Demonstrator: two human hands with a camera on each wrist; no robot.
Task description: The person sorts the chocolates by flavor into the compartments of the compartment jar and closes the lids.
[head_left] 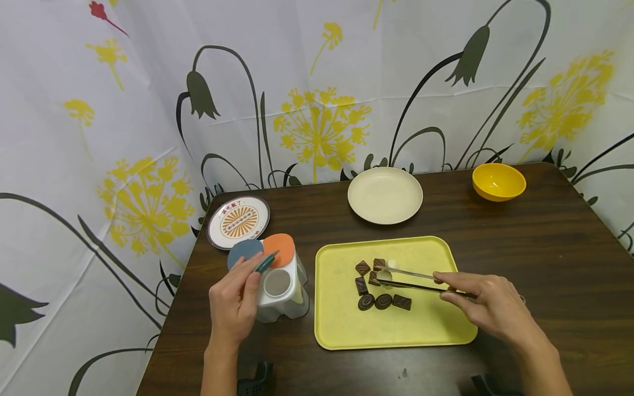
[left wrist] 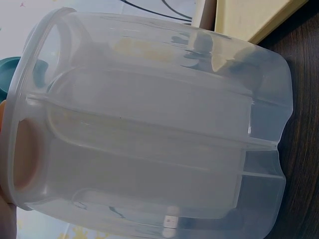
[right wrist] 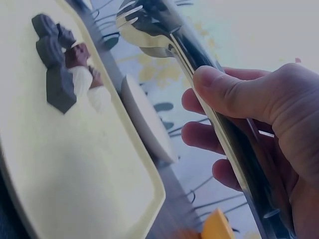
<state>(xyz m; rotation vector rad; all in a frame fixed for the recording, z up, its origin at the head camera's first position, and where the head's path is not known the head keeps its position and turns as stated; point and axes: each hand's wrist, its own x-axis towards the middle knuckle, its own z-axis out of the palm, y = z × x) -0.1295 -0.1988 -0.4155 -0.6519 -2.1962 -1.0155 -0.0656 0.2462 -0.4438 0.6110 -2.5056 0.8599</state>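
In the head view, the right grip [head_left: 495, 305] holds metal tongs [head_left: 416, 286] over a yellow tray [head_left: 342, 324]. Their long axis runs nearly sideways, tips pointing left at dark chocolates [head_left: 366, 302], some round and ridged, others blocky; the two arms stand slightly apart. The left grip [head_left: 233, 300] pinches a tilted teal lid [head_left: 266, 263] above an upright, lobed container [head_left: 282, 311] with flat blue and orange lids and one round opening. Both tray and container rest on the wood-grained counter [head_left: 559, 264].

In the left wrist view, the container fills the picture, its height running sideways: rim left, base right. It is smooth, translucent plastic with long ribs. The teal lid shows at the left edge.

In the right wrist view, the shiny tongs slant up to the left, one end slotted like a fork, thumb and fingers on either side.
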